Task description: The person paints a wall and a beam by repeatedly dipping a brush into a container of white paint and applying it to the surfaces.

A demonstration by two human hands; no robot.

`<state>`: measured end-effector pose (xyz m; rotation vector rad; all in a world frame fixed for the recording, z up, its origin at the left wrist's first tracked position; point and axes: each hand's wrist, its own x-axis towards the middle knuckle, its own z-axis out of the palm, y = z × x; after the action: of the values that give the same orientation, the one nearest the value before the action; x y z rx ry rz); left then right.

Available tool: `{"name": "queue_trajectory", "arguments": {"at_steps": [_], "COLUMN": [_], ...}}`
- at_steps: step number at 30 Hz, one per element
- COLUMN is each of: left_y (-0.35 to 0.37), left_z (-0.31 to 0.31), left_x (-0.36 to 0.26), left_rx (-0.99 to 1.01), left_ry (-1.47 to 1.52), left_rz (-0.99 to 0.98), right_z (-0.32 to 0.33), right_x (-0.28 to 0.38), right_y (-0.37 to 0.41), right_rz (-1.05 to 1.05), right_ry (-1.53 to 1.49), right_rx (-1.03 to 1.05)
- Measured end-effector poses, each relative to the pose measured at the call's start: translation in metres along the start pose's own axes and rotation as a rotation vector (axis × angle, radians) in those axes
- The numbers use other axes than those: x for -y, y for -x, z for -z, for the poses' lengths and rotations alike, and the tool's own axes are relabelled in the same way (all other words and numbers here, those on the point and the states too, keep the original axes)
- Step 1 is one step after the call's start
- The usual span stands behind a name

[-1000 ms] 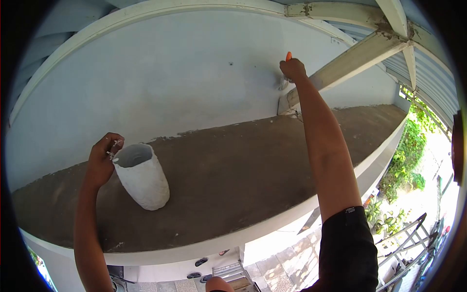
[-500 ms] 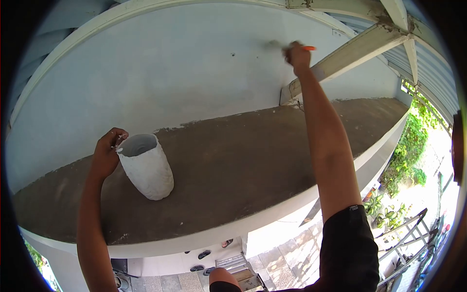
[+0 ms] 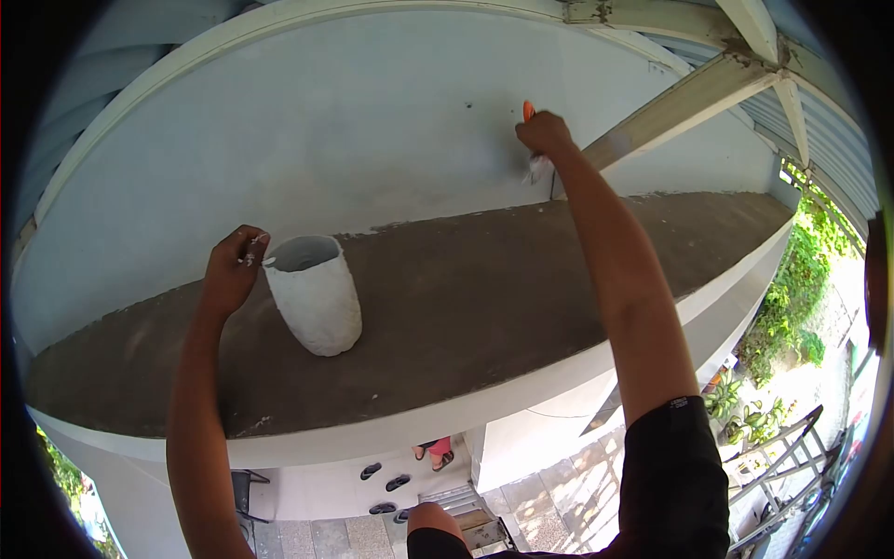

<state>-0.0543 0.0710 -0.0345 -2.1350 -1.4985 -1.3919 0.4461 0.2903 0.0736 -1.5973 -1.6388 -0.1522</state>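
Observation:
My right hand (image 3: pixel 545 133) is closed round a paintbrush (image 3: pixel 529 111). The orange handle sticks up above my fist, and the pale bristles point down against the light blue wall (image 3: pixel 372 121). At the left, my left hand (image 3: pixel 237 265) pinches the rim of a white-crusted paint bucket (image 3: pixel 318 307), with white paint on the fingers. The bucket leans slightly on the dark concrete ledge (image 3: pixel 466 289); its grey inside shows, but the bottom is hidden.
A slanted beam (image 3: pixel 680 107) meets the wall right of my brush hand. Far below the ledge's front edge are sandals (image 3: pixel 398 483), a person's feet (image 3: pixel 438 456) and ladder steps (image 3: pixel 456 503). Another metal ladder (image 3: pixel 778 475) stands at lower right near plants.
My right hand has come down and left along the wall, the brush turning from sideways to bristles down. A person's feet and red clothing show more below. The view has shifted slightly.

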Motion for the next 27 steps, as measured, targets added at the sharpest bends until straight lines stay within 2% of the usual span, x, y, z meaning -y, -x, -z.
{"name": "queue_trajectory", "arguments": {"at_steps": [2,4,5,7,9,11,13,16,17,20,21,23,24,26,27], "left_y": [0.0,0.0,-0.002,-0.003,-0.006,-0.005,-0.003,-0.004,-0.002,-0.001,-0.001,-0.003,-0.003,-0.003,-0.002], "left_z": [-0.001,0.003,0.005,0.005,0.002,0.001,0.001,0.003,0.0,-0.009,-0.01,-0.011,-0.011,-0.009,-0.009], "left_x": [-0.006,-0.009,-0.009,-0.007,-0.001,-0.001,-0.004,0.001,0.006,0.018,0.02,0.023,0.025,0.024,0.023], "left_rx": [-0.002,0.004,0.001,0.011,-0.004,-0.025,0.007,0.097,0.107,0.025,0.024,0.024,0.04,0.047,0.044], "left_ry": [-0.008,0.023,0.01,-0.01,-0.027,-0.044,-0.037,-0.081,-0.085,0.02,0.016,0.003,0.02,0.035,0.027], "left_rz": [0.032,0.051,0.056,0.049,0.028,0.024,0.037,0.121,0.13,0.06,0.043,0.02,0.045,0.07,0.082], "right_z": [-0.037,-0.067,-0.07,-0.068,-0.041,-0.016,0.011,0.047,0.046,0.037,0.029,0.018,0.013,0.006,0.0], "right_x": [-0.003,0.003,0.004,-0.018,-0.033,-0.045,-0.044,-0.002,0.005,0.032,0.039,0.053,0.06,0.077,0.086], "right_y": [0.004,0.005,-0.001,-0.011,-0.004,-0.008,-0.013,0.029,0.044,0.082,0.094,0.111,0.118,0.125,0.124], "right_rz": [-0.053,-0.354,-0.35,-0.485,-0.525,-0.347,-0.247,-0.143,-0.157,0.046,0.043,0.334,0.333,0.67,0.68], "right_ry": [-0.046,-0.641,-0.65,-0.93,-1.418,-1.625,-1.513,-1.5,-1.501,-1.337,-1.346,-1.0,-1.006,-0.593,-0.595], "right_rx": [0.053,-0.039,-0.03,-0.167,-0.189,-0.175,-0.059,0.011,0.019,0.108,0.113,0.255,0.256,0.372,0.37]}}
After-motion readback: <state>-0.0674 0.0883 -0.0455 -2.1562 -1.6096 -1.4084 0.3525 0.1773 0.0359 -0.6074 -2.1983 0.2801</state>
